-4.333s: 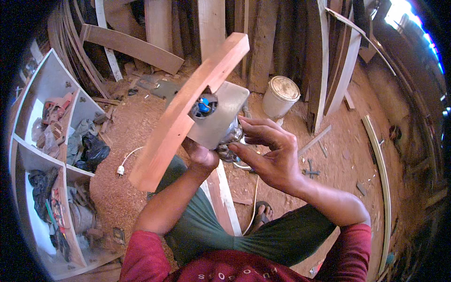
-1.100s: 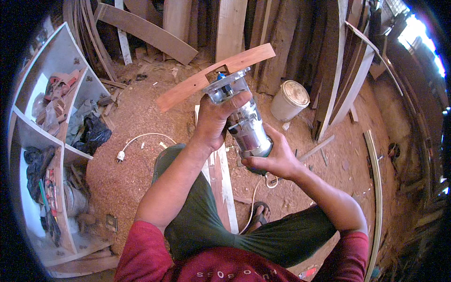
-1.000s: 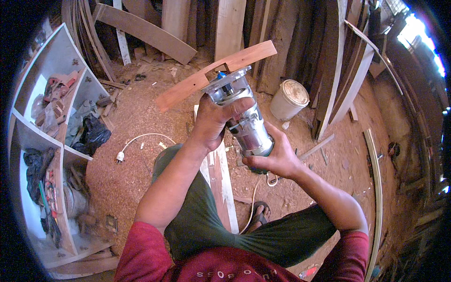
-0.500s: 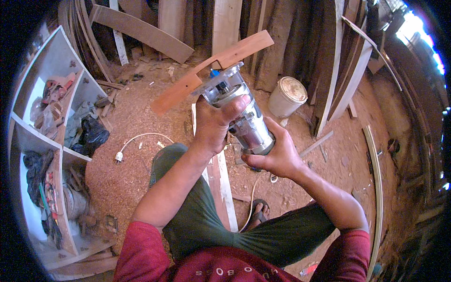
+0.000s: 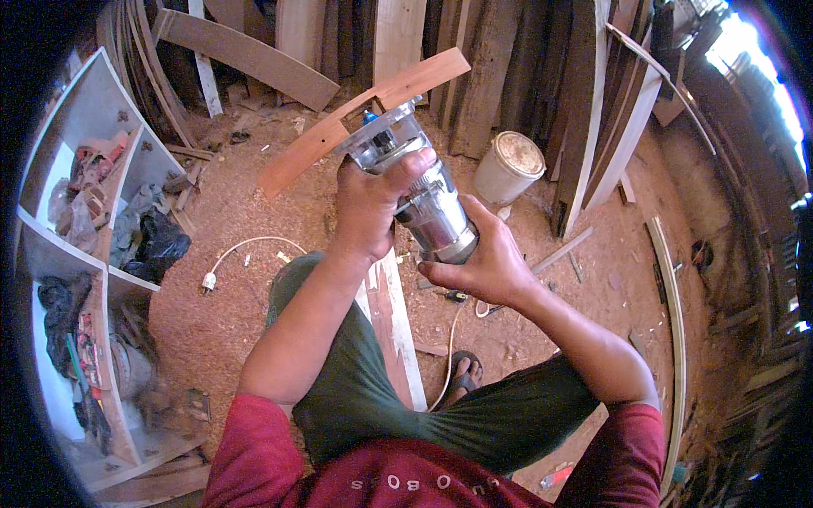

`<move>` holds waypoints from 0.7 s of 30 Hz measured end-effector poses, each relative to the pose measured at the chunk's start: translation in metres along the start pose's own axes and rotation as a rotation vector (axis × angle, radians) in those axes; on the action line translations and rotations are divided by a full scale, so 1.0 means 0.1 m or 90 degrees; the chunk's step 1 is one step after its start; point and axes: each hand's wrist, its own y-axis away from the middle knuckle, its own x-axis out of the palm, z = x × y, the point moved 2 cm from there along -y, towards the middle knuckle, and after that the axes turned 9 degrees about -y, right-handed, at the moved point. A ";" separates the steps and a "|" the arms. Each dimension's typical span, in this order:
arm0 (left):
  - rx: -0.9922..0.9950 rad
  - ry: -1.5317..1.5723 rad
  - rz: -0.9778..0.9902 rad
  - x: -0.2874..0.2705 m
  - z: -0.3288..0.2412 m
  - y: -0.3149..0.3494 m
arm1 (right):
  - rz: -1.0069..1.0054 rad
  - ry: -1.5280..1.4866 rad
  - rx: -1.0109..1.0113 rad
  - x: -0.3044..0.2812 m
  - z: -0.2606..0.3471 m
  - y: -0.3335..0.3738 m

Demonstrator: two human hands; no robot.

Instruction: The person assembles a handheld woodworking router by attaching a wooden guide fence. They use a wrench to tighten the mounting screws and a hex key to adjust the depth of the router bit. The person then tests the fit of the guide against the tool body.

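Note:
I hold a silver trim router [image 5: 442, 222] aslant above my lap, its base pointing away from me. My left hand [image 5: 366, 207] is closed round the router near its base, with the thumb across the body. Round the motor end my right hand [image 5: 491, 258] is closed too, thumb below and fingers mostly hidden behind. A long reddish wooden strip [image 5: 309, 154] lies across the router's base and has a notch near its middle. At that notch shows a small blue router bit [image 5: 370, 117]. Whether the strip is fastened to the base I cannot tell.
A white power plug [image 5: 209, 282] and its cord lie on the shaving-covered floor. Beyond the router stands a lidded white bucket [image 5: 510, 167]. Boards [image 5: 398, 42] lean at the back. A cluttered shelf unit [image 5: 106, 271] stands left. Below my hands runs a long plank [image 5: 391, 326].
The router, the wooden strip and both hands have shifted slightly left in the picture. My grip looks the same. The surroundings have also shifted a little left.

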 end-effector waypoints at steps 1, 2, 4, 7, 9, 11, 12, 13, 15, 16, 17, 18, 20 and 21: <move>-0.022 0.016 0.012 -0.02 0.00 0.00 | 0.024 -0.004 0.021 -0.01 0.05 0.00; -0.044 0.031 0.025 -0.05 0.00 0.00 | 0.049 -0.009 0.041 -0.01 0.10 0.01; -0.088 0.048 0.046 -0.13 0.02 0.00 | 0.091 -0.050 0.091 0.00 0.18 0.04; -0.110 0.042 0.065 -0.16 0.07 -0.01 | 0.111 -0.090 0.049 0.06 0.02 0.10; -0.113 0.043 0.071 -0.16 0.05 0.00 | 0.101 -0.129 0.023 0.07 -0.01 0.11; -0.103 0.035 0.084 -0.15 0.04 0.01 | 0.094 -0.107 0.012 0.07 0.00 0.11; -0.090 0.026 0.092 -0.15 0.04 0.01 | 0.091 -0.096 0.006 0.06 0.00 0.10; -0.078 0.017 0.099 -0.14 0.03 0.02 | 0.096 -0.082 0.002 0.05 0.00 0.10; -0.060 0.011 0.094 -0.10 0.03 0.03 | 0.108 -0.055 -0.007 0.04 -0.02 0.10; -0.060 0.019 0.087 -0.09 0.02 0.04 | 0.115 -0.067 0.002 0.04 -0.03 0.10; -0.061 0.027 0.080 -0.09 0.03 0.04 | 0.121 -0.079 0.010 0.03 -0.02 0.10; -0.065 0.030 0.089 -0.08 0.03 0.04 | 0.129 -0.090 0.018 0.02 -0.02 0.10; -0.074 0.038 0.107 -0.09 0.05 0.03 | 0.126 -0.086 0.043 0.02 -0.01 0.12; -0.067 0.024 0.106 -0.10 0.07 0.02 | 0.123 -0.083 0.055 0.02 -0.01 0.12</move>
